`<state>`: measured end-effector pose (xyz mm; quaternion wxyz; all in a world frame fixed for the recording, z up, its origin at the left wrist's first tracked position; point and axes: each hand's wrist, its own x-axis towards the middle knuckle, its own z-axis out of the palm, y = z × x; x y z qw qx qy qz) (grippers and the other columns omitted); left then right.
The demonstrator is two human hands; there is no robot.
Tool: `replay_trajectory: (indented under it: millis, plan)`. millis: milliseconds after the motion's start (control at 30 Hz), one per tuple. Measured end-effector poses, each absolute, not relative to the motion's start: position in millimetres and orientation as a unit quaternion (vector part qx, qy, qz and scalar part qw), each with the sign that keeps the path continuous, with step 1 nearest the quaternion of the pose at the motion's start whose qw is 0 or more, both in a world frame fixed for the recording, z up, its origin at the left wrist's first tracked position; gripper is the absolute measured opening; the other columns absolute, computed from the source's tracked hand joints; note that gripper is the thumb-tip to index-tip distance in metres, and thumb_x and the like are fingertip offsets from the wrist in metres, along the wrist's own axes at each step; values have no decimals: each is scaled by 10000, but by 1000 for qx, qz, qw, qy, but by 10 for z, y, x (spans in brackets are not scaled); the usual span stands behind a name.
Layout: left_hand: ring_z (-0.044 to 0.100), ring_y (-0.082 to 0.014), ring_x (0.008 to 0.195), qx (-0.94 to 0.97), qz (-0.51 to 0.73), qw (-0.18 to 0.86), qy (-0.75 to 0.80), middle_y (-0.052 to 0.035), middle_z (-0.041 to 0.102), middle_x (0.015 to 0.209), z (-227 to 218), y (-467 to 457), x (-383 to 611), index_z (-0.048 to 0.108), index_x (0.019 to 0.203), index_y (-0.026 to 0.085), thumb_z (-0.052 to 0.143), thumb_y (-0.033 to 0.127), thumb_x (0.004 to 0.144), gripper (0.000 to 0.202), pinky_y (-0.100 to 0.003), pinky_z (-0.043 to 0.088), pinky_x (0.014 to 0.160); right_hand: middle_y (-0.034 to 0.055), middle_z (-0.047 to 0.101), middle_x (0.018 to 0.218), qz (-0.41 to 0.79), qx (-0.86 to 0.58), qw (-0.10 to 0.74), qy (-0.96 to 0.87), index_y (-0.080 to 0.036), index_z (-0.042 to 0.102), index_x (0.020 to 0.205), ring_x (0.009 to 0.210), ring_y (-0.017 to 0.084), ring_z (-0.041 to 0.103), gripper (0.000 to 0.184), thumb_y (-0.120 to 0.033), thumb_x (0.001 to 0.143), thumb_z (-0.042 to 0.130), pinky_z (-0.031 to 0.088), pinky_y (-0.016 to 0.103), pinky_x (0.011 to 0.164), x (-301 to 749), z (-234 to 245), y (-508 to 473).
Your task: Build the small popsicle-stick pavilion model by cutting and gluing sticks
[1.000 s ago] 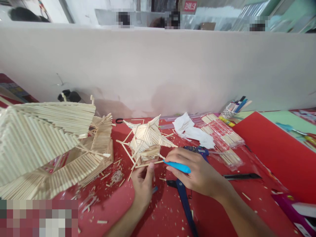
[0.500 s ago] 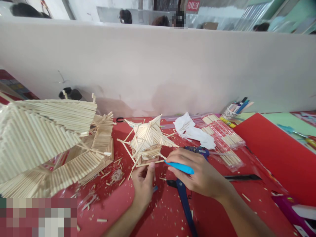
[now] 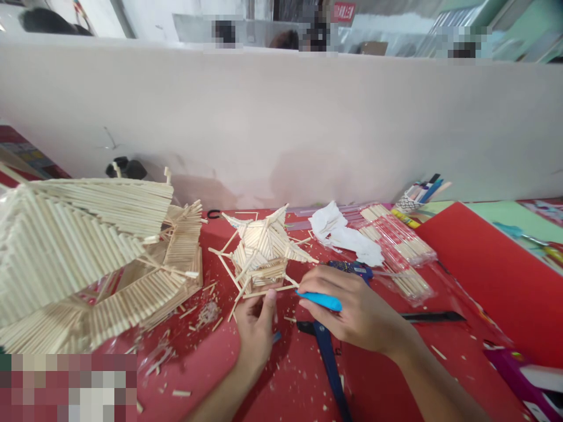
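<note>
A small pavilion-like model of thin wooden sticks (image 3: 263, 243) stands on the red tabletop, its roof corners pointing outward. My left hand (image 3: 257, 325) is closed on its near lower edge, thumb on top of a stick and fingers underneath. My right hand (image 3: 352, 308) grips a bright blue pen-like tool (image 3: 323, 300); its tip is at the right end of that front stick, and I cannot make out the tip's kind. Under the right hand lies a cutter with dark blue handles (image 3: 329, 363). A dark blue glue gun (image 3: 352, 268) lies just behind the hand.
A larger stick building (image 3: 83, 246) fills the left side. Packs of sticks (image 3: 400, 246), white tissue (image 3: 345, 234), a pen cup (image 3: 411, 202) and red card (image 3: 488, 275) lie to the right. Stick scraps (image 3: 209, 313) litter the red table (image 3: 211, 375). A white partition (image 3: 272, 111) closes the back.
The blue tool's tip has shifted slightly at the right end of the front stick, and its handle shows a little less. My left hand and the model stay in place.
</note>
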<state>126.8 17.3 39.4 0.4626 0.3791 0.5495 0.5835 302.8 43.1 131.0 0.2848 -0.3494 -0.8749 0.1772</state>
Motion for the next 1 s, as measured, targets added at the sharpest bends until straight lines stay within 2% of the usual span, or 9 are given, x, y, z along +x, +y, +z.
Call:
replay_trajectory:
  millis: [200,300,433,533,667,800,1000]
  plan:
    - [361,-92,444,375,570,481,551,38,431,459,352,182,1277,621,597,153,652,683,796,567,-233,308,471,41,704,969,223,-326,337,-854,-208,665,1034,905,156,666,106,-250,997,575,531,281,812,3190,1400,459]
    - [368,-97,444,370,569,488,549,36,438,458,343,191,1278,622,605,157,652,691,791,567,-237,310,473,66,673,1015,223,-319,324,-863,-226,693,1094,908,168,654,219,-369,1029,541,537,299,791,3308,1423,516]
    - [372,-103,451,370,569,487,550,40,451,466,362,197,1266,701,724,146,664,681,789,540,-241,313,485,55,633,901,215,-336,322,-858,-243,726,1107,759,160,612,379,-528,1023,491,521,290,679,3452,1408,577]
    - [371,-103,457,375,567,484,551,40,443,465,368,197,1258,692,695,150,667,677,790,536,-243,321,493,41,682,862,212,-341,289,-869,-237,717,1153,735,154,623,332,-467,1034,510,511,279,671,3528,1400,603]
    - [371,-95,455,375,567,486,550,40,433,463,357,200,1257,632,605,159,664,661,805,541,-236,327,493,55,738,958,201,-349,248,-881,-231,714,1136,851,160,681,247,-344,1040,516,527,283,766,3594,1402,639]
    - [382,-96,451,377,567,485,549,41,438,466,372,209,1257,671,656,153,676,643,802,512,-232,332,487,53,744,1053,198,-385,222,-873,-241,697,1119,972,181,691,210,-330,1033,527,521,310,859,3630,1372,684]
    - [388,-100,442,375,566,479,556,47,436,464,388,218,1249,719,747,140,689,648,779,510,-232,339,475,49,733,1055,216,-404,147,-877,-243,696,1118,947,187,689,198,-310,1020,538,512,304,820,3608,1263,746]
